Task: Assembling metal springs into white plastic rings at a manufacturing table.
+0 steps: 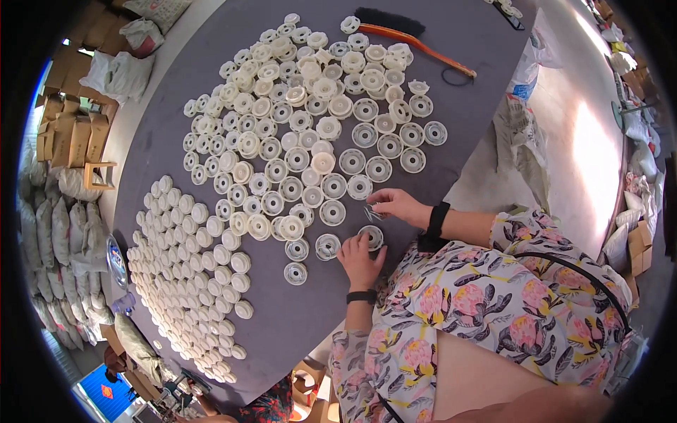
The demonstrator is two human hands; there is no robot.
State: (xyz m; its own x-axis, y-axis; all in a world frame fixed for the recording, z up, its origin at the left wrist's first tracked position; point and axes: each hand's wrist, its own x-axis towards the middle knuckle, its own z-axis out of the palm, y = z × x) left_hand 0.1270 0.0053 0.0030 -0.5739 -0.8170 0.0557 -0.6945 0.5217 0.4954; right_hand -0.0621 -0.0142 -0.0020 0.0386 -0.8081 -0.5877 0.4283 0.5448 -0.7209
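Fingers of the left hand (360, 259) press a round white plastic disc (371, 236) on the grey table (451, 42) — right hand (395, 205) pinches small metal clips (371, 211).

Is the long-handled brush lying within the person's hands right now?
No. The brush lies at the table's far edge, away from the left hand and right hand.

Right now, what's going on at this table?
A person in a floral top sits at a dark grey table spread with round white plastic parts. The left hand rests on one ringed disc near the table edge. The right hand pinches a small metal piece just above it. Open ringed discs cover the middle; plain caps sit in neat rows to the left. A brush with an orange handle lies at the far side.
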